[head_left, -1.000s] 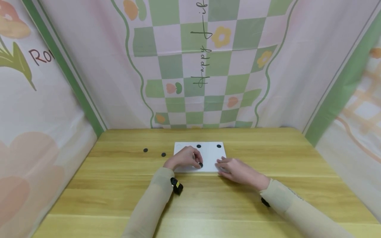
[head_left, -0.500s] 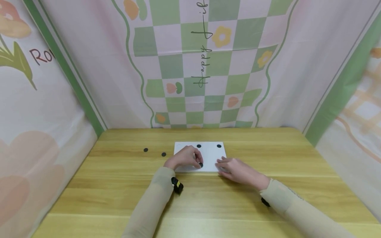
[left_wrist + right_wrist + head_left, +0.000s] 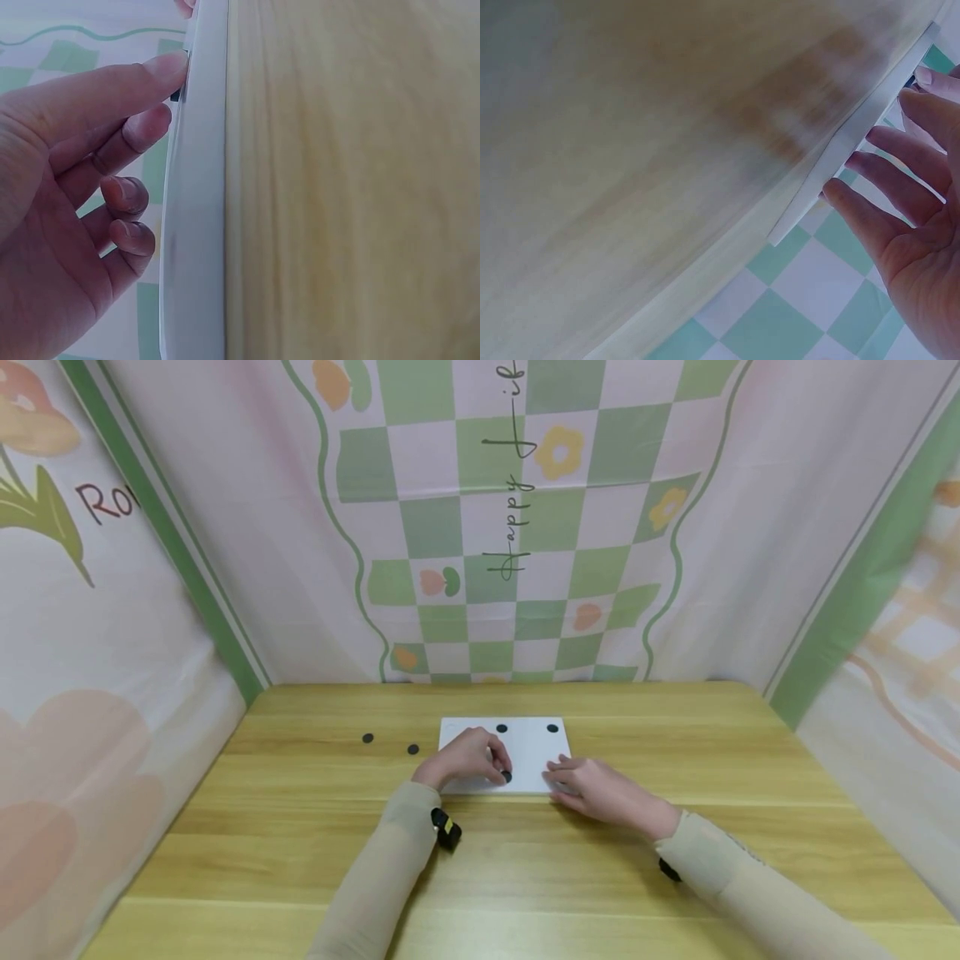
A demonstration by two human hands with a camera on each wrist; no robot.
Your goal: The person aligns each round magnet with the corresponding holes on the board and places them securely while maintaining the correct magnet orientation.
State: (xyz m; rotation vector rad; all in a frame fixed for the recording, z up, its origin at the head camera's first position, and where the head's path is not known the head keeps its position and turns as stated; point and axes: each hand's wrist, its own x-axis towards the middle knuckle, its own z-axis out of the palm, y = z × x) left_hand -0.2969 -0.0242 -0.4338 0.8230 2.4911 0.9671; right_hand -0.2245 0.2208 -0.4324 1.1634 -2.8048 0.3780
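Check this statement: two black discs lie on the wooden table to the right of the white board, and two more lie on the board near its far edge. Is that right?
The side is wrong: the head view shows two black discs on the wooden table to the left of the white board. Two more discs do lie near its far edge.

- left hand (image 3: 56, 232), thumb and a finger pinching a small black piece (image 3: 175, 96) at the white board (image 3: 199, 202); other fingers curled;
- right hand (image 3: 184, 7), just fingertips, at the top edge;
- wooden worktop (image 3: 345, 187) filling the right side;
- green-and-white checked cloth (image 3: 148, 319) behind
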